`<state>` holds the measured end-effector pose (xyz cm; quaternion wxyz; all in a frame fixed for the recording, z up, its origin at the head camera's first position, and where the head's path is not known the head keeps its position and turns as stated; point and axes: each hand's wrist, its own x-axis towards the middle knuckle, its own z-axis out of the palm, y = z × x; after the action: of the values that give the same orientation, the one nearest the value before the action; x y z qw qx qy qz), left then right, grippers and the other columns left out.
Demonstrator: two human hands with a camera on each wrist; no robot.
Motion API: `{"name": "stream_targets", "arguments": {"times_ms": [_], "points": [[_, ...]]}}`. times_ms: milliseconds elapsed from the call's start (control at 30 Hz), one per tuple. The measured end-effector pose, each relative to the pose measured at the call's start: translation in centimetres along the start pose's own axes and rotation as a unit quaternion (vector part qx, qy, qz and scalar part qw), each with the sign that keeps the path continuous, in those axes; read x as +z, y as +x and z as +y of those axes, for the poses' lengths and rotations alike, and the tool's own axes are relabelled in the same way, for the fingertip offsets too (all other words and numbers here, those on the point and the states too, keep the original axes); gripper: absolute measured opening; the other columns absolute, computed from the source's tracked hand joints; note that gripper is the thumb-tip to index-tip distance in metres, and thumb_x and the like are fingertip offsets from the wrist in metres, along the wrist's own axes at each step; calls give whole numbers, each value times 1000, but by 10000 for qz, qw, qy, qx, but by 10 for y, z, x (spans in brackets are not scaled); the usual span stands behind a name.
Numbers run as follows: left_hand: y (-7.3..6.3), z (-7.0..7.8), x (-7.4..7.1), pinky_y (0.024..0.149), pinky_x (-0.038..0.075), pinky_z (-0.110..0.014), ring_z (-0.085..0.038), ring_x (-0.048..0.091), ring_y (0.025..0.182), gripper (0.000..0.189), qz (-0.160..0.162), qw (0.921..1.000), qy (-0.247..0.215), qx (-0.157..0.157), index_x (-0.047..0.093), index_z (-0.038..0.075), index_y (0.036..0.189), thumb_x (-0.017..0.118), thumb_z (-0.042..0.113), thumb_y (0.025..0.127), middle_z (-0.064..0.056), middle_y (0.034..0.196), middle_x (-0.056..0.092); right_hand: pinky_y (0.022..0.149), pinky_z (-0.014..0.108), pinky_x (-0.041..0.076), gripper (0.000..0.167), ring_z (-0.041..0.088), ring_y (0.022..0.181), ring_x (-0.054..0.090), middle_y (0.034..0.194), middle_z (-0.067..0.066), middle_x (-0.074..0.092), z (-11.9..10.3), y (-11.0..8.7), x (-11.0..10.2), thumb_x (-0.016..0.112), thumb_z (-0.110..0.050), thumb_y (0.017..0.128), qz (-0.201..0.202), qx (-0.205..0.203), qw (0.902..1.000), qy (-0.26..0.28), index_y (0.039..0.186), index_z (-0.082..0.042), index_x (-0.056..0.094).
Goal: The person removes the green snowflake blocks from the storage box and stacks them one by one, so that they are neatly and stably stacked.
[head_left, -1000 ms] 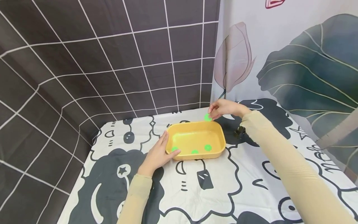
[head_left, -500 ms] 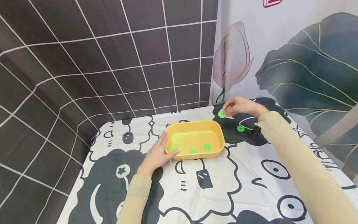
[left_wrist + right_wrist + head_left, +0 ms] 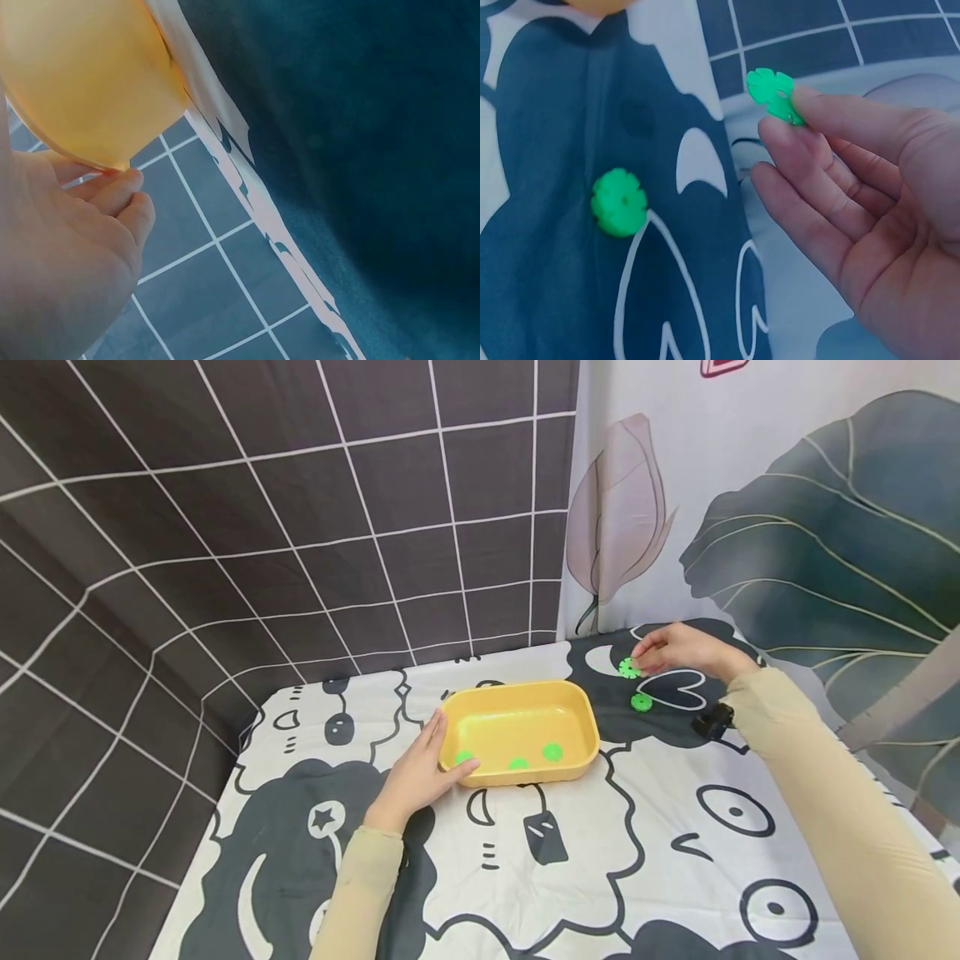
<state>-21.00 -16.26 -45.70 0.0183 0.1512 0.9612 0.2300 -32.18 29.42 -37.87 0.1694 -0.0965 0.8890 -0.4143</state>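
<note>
My left hand [image 3: 420, 777] grips the left end of a yellow plastic basin [image 3: 525, 692], thumb over the near rim and fingers along the side. In the left wrist view the fingertips curl at the basin's rim [image 3: 71, 156]. Three green snowflake discs [image 3: 552, 752] lie along the near side inside it. To the right of the basin, my right hand [image 3: 686, 647] pinches another green snowflake disc [image 3: 771, 91] between thumb and forefinger, above the cloth. Below it a notched green piece [image 3: 620, 202], thick like a stack of such discs, rests on the dark print.
A black-and-white cartoon cloth [image 3: 540, 893] covers the table. Dark grid-patterned fabric [image 3: 405, 510] hangs behind and to the left, and a flower-printed curtain [image 3: 750, 468] stands at the right. A small black object [image 3: 714, 721] sits at my right wrist.
My right hand has moved right with the disc, from the basin's far right rim to above the dark print. The green piece on the cloth has come into view. My left hand stays put.
</note>
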Motion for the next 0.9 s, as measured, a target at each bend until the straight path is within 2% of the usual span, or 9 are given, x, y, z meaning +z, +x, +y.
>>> {"name": "stream_targets", "arguments": {"times_ms": [167,433,700,900], "points": [[-1,-1,-1,119,27,-48,-26,21,152,107,-22,10000,-26,-20,14,11,161,50,79,87,-2,169,9,85,35,59,37,23,93,70,106,13,71,10,-4,2,70,-20,97,46,82,10000,-23,119,8,63],[-2,1,-2,119,27,-49,-26,21,152,107,-34,10000,-68,-45,14,11,161,51,79,87,0,169,8,81,33,60,35,15,86,70,105,11,72,26,-4,6,68,-12,97,115,146,9997,143,121,13,63],[-2,1,0,119,28,-48,-26,21,152,106,-51,10000,-28,-42,14,11,161,51,78,88,-2,169,9,85,39,59,37,16,88,71,104,12,73,41,-7,16,67,-9,98,239,141,9988,403,122,17,61],[-1,1,-1,119,27,-48,-26,20,152,107,-53,10000,-42,-37,14,11,161,51,79,88,0,169,7,85,37,59,38,19,91,72,103,11,74,52,-9,24,69,-10,97,340,113,9973,648,123,16,61]]}}
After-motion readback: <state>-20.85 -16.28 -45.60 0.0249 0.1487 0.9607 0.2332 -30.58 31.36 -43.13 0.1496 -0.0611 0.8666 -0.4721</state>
